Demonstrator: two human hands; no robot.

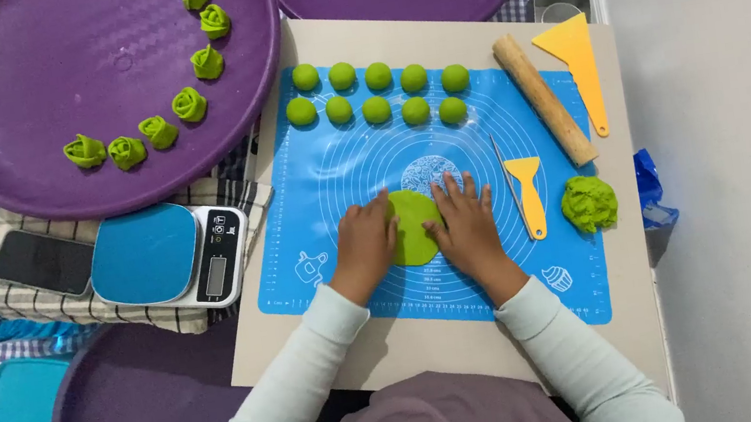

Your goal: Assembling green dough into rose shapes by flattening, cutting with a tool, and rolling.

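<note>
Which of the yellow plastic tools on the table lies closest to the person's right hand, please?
The small yellow scraper on the blue mat, just beside the right hand. The larger yellow scraper lies farther off, beyond the rolling pin.

Green dough balls [375, 95]: ten, in two rows of five on the blue mat [313, 176]. Green dough roses [157, 131]: seven, on one purple tray [13, 104]. Purple trays: three in all. Flattened green dough disc [414, 225]: one. Loose green dough lump [588, 203]: one. Wooden rolling pin [544, 100]: one. Yellow scrapers [577, 59]: two, one large, one small. Kitchen scale [171, 255]: one. Dark phone [44, 261]: one. Hands: two.
</note>
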